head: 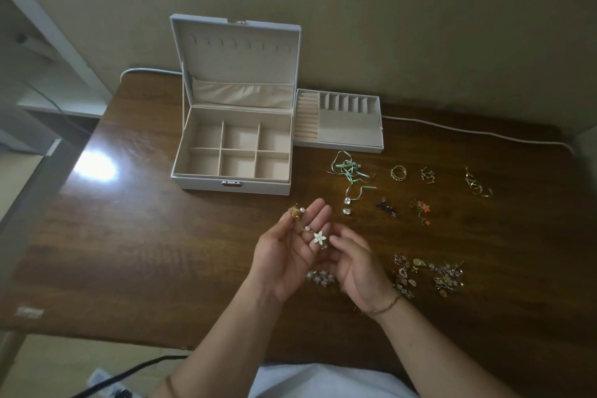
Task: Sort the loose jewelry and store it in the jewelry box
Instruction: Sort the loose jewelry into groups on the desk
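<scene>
Both hands were up over the dark brown wooden table, abt centre frame. The left hand lay palm-up, fingers straight and spread a bit, carrying a gold-wire earring w/ pearl beads and a pale green-white star flower across its fingers — no pinch, just resting there. The right hand sat just beside it at 3 o'clock, fingers loosely curved toward the flower; whether the tips touched the piece, can't tell.

At 11 o'clock from the hands stood the grey rectangular jewelry box w/ beige lining, lid upright, six compartments showing nothing inside. Touching its right side, at 12–1 o'clock, sat the grey removable tray w/ ring rolls and slots.

Loose pieces lay on the table right of the hands: a mint-green ribbon necklace w/ clear crystal stones at 1 o'clock, a gold ring stack beyond it, thin gold hoops far out at 2 o'clock, orange star earrings, a small dark earring pair near the crystals. At 3–4 o'clock sat a mixed pile of gold and grey pieces. A small pale cluster piece lay on the table under the hands.
</scene>
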The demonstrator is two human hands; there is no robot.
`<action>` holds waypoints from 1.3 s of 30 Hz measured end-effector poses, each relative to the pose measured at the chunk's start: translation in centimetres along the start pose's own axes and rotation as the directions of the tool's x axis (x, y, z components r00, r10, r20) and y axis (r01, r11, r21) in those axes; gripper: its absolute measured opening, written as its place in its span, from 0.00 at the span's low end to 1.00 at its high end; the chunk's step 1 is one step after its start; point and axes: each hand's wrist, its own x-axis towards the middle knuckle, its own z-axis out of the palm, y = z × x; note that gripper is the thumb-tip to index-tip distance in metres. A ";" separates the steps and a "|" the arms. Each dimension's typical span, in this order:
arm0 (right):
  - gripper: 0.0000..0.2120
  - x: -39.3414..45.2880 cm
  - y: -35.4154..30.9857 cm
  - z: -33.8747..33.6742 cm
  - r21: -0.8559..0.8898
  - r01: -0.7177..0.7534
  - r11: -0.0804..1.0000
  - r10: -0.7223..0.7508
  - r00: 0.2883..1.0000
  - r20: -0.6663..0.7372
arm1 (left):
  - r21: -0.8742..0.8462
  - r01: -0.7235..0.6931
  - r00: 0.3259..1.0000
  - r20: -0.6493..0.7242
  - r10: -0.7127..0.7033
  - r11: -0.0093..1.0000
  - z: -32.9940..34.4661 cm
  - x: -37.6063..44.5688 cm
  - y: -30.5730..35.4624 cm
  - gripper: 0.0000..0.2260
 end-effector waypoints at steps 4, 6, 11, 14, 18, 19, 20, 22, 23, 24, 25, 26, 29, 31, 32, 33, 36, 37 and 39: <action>0.19 -1.5 -1.2 0.4 -0.477 0.098 0.873 -0.191 0.970 -0.151 | 0.063 -0.090 0.994 0.062 0.086 0.994 1.5 -0.8 -0.6 0.09; 0.24 -2.4 -1.9 0.6 -0.713 0.125 0.690 -0.377 0.903 -0.206 | 0.062 -0.110 0.991 0.084 0.104 0.992 2.4 -1.2 -1.1 0.09; 0.12 -3.7 -4.1 1.1 -0.894 0.226 0.388 -0.575 0.817 -0.043 | 0.011 -0.066 0.988 0.142 0.064 0.998 4.1 -1.7 -2.3 0.11; 0.08 -4.3 -5.1 0.8 -0.912 0.217 0.349 -0.615 0.787 -0.047 | -0.016 -0.031 0.987 0.159 0.033 0.999 5.1 -1.7 -2.6 0.11; 0.03 -4.7 -6.6 0.3 -0.941 0.178 0.286 -0.616 0.786 -0.039 | -0.027 -0.005 0.983 0.185 0.010 1.000 6.0 -1.8 -3.2 0.12; 0.04 -4.9 -6.9 0.3 -0.942 0.189 0.279 -0.611 0.791 -0.022 | -0.032 0.001 0.981 0.195 0.006 0.999 6.1 -1.9 -3.4 0.12; 0.04 -5.0 -7.1 0.3 -0.938 0.211 0.275 -0.608 0.794 0.000 | -0.024 0.002 0.979 0.204 0.003 1.000 6.1 -2.0 -3.5 0.12; 0.05 -5.3 -7.6 0.5 -0.922 0.259 0.287 -0.607 0.794 0.034 | 0.020 -0.012 0.974 0.227 0.008 1.000 6.2 -2.1 -3.6 0.11; 0.05 -5.5 -7.7 0.5 -0.913 0.273 0.303 -0.607 0.794 0.036 | 0.052 -0.030 0.973 0.232 0.017 0.998 6.2 -2.1 -3.6 0.10; 0.05 -5.6 -7.9 0.5 -0.903 0.280 0.325 -0.606 0.795 0.028 | 0.096 -0.057 0.973 0.230 0.033 0.994 6.3 -2.0 -3.6 0.09; 0.05 -5.8 -8.1 0.4 -0.893 0.283 0.350 -0.602 0.798 0.017 | 0.148 -0.086 0.973 0.224 0.051 0.985 6.3 -2.0 -3.6 0.09; 0.05 -6.0 -8.3 0.4 -0.880 0.288 0.378 -0.598 0.801 0.005 | 0.191 -0.108 0.974 0.215 0.066 0.976 6.3 -1.9 -3.5 0.09; 0.06 -6.6 -9.0 0.5 -0.831 0.324 0.452 -0.622 0.782 -0.033 | 0.202 -0.118 0.977 0.199 0.077 0.972 6.6 -2.0 -3.1 0.07; 0.06 -6.8 -9.5 0.6 -0.807 0.344 0.479 -0.657 0.750 -0.070 | 0.181 -0.107 0.973 0.222 0.066 0.978 6.8 -2.1 -2.9 0.06; 0.06 -6.9 -9.7 0.6 -0.802 0.350 0.483 -0.674 0.733 -0.086 | 0.177 -0.106 0.970 0.234 0.062 0.979 6.9 -2.2 -2.9 0.05; 0.05 -7.0 -9.8 0.6 -0.801 0.358 0.480 -0.692 0.716 -0.094 | 0.174 -0.104 0.967 0.247 0.059 0.979 7.1 -2.3 -2.8 0.05; 0.05 -7.1 -10.2 0.5 -0.806 0.399 0.437 -0.736 0.674 -0.066 | 0.156 -0.093 0.959 0.278 0.047 0.983 7.5 -2.6 -2.7 0.06; 0.05 -7.1 -10.3 0.5 -0.810 0.410 0.418 -0.744 0.666 -0.047 | 0.152 -0.089 0.959 0.282 0.043 0.984 7.6 -2.6 -2.7 0.06; 0.06 -7.1 -10.4 0.4 -0.813 0.427 0.397 -0.749 0.662 -0.018 | 0.158 -0.088 0.957 0.286 0.040 0.984 7.7 -2.6 -2.5 0.07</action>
